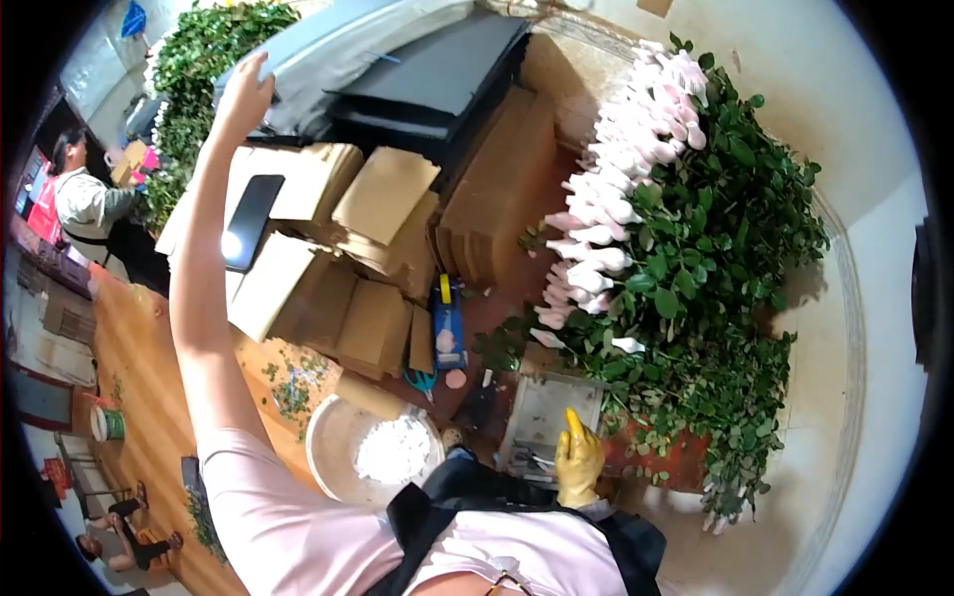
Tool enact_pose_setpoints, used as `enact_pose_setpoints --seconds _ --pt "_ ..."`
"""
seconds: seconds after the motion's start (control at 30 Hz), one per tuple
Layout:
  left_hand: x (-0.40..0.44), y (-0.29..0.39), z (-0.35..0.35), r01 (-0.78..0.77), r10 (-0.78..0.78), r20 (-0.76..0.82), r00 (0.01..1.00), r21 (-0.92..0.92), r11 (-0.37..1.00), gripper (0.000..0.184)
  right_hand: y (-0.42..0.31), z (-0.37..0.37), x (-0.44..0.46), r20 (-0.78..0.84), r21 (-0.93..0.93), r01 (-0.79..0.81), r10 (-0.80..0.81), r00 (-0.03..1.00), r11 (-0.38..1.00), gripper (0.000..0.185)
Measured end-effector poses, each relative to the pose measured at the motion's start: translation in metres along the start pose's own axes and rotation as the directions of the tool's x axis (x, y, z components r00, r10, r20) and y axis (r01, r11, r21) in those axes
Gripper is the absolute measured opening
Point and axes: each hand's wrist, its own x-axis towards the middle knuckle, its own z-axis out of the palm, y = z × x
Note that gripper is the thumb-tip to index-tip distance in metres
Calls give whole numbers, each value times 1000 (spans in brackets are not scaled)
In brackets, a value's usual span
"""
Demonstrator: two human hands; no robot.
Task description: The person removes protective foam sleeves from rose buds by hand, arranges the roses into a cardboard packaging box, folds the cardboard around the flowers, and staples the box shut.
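Note:
My left hand [246, 97] is bare and stretched far forward at the upper left, beside the edge of a grey-blue sheet [298, 48]. Its fingers are slightly bent and apart, with nothing visible in them. My right hand [577, 459] wears a yellow glove and is close to my body, over the near end of a grey metal tray [556, 402]. Its index finger points forward, the others are bent, and it holds nothing visible. A black phone [253, 221] lies on flat cardboard pieces [388, 194] beside my left forearm.
Leafy stems [696, 248] with pale wrapped heads [596, 223] lie at the right. A white bin [326, 457] with white pieces stands near my body. Teal scissors [422, 380] lie by a blue box [449, 333]. One person [94, 204] stands left; another [121, 544] sits lower left.

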Motion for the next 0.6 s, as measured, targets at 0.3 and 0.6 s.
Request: enact_pose_setpoints --seconds 0.3,0.6 --pt "-436 119 -80 475 -565 -459 686 -305 825 28 7 13 -4 70 5 10 -10 998 1000 37" --pt "-766 147 290 854 -700 500 -510 194 -483 100 8 16 -9 76 36 -14 11 997 999 40"
